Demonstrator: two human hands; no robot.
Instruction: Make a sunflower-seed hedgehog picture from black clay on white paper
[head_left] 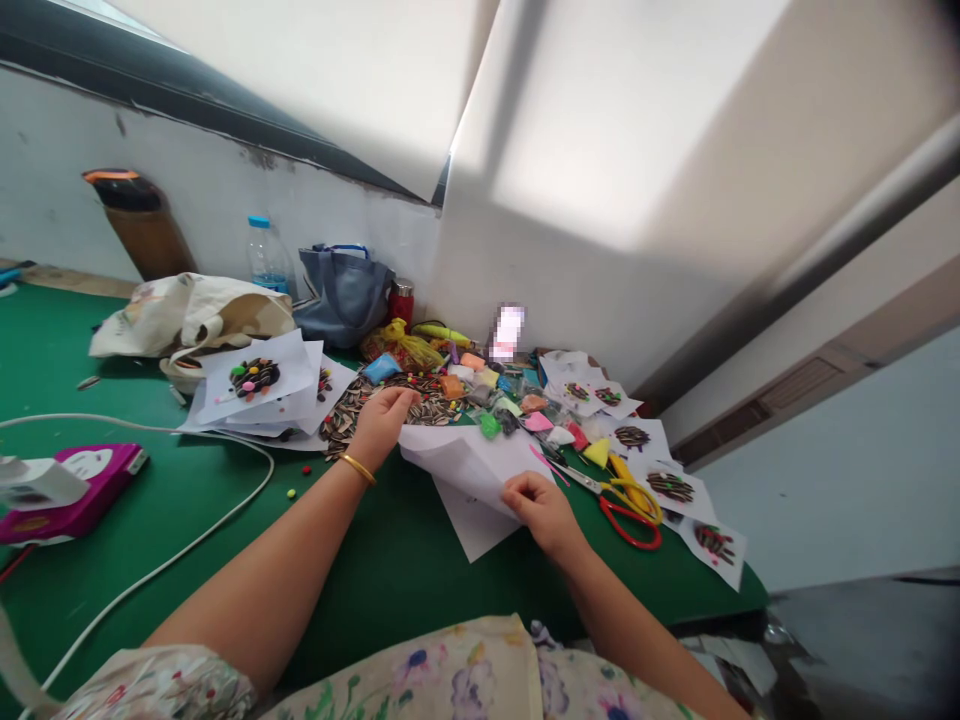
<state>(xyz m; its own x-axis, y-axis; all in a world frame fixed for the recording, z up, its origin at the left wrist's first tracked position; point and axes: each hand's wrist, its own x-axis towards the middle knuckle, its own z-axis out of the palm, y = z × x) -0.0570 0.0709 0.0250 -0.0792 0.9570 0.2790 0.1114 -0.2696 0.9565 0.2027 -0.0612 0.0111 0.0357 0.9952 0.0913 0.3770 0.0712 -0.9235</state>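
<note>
My left hand (381, 425) rests curled over a loose pile of striped sunflower seed shells (358, 412), with a gold bangle (358, 468) on its wrist. Whether its fingers hold anything cannot be seen. My right hand (541, 512) pinches the lower edge of white paper sheets (469, 480), which are lifted and curled, with one corner reaching toward my left hand. Just right of my right hand lie yellow-handled scissors (611, 485) and red-handled scissors (630, 525). Small lumps of coloured modelling clay (487, 392) lie beyond the paper.
The green tabletop (375, 560) runs to a wall at the back. Paper sheets with seed-and-clay pictures (255, 380) lie left and right. A cloth bag (191, 318), a blue bag (341, 298), a water bottle (264, 258), a white cable (180, 520) and a pink device (75, 495) stand around.
</note>
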